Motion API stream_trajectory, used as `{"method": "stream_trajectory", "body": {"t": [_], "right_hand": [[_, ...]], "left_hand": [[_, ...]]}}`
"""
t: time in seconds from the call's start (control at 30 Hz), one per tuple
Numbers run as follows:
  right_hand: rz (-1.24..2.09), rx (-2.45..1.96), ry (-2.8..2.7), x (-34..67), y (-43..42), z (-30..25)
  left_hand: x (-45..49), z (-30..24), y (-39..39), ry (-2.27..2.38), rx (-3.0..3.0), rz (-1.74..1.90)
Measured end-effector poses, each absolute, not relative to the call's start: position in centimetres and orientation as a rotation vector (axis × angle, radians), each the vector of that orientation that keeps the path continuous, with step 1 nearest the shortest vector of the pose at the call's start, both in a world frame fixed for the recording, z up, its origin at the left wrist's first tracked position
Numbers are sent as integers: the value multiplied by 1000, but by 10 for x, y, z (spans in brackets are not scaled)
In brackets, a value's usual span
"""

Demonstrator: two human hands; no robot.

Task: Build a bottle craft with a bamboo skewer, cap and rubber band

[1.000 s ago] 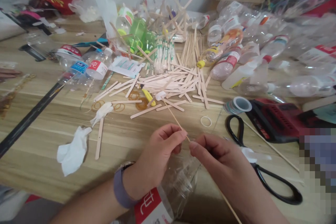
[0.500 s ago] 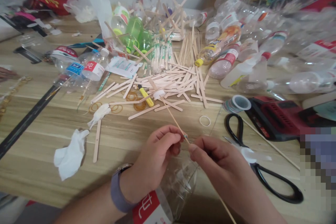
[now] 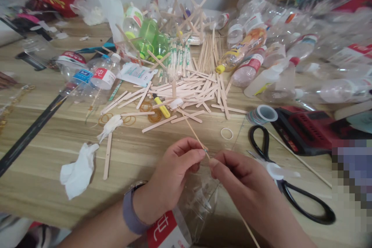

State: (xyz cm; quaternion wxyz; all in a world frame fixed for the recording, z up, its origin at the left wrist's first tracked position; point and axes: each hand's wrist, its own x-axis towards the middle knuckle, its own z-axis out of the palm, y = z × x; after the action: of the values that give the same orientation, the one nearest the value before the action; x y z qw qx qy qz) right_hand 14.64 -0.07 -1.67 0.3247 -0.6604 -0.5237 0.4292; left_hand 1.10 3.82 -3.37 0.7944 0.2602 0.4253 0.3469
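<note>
A thin bamboo skewer (image 3: 190, 124) runs diagonally between my hands. My left hand (image 3: 171, 172), with a watch on a purple band, pinches it between thumb and fingertips, near a small greenish wrap. Lower on the skewer, my right hand (image 3: 247, 186) grips it with thumb and forefinger; its tail slants out below. A white bottle cap (image 3: 176, 103) sits at the far end, with flat wooden sticks (image 3: 174, 90) that seem to extend from it. Beneath my hands lies a clear plastic bottle (image 3: 165, 228) with a red label, partly hidden by my left forearm.
Loose craft sticks (image 3: 197, 87) are heaped behind the cap. Black-handled scissors (image 3: 263, 143), a tape roll (image 3: 266, 114) and a red-black power tool (image 3: 308, 130) lie at right. Plastic bottles (image 3: 250, 64) crowd the back right. Tissue (image 3: 78, 170) and a yellow-handled tool (image 3: 161, 106) rest on the table.
The sticks around the cap have turned to a different angle. My left thumb has slid forward along the skewer toward the greenish wrap. My right hand has hardly moved.
</note>
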Motion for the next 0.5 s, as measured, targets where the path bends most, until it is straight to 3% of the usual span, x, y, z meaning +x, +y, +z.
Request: {"method": "stream_trajectory", "body": {"t": [0.5], "right_hand": [[1125,-1680,-1402,147,0,-18]], "left_hand": [[11,-34,40,887,452,732]]}}
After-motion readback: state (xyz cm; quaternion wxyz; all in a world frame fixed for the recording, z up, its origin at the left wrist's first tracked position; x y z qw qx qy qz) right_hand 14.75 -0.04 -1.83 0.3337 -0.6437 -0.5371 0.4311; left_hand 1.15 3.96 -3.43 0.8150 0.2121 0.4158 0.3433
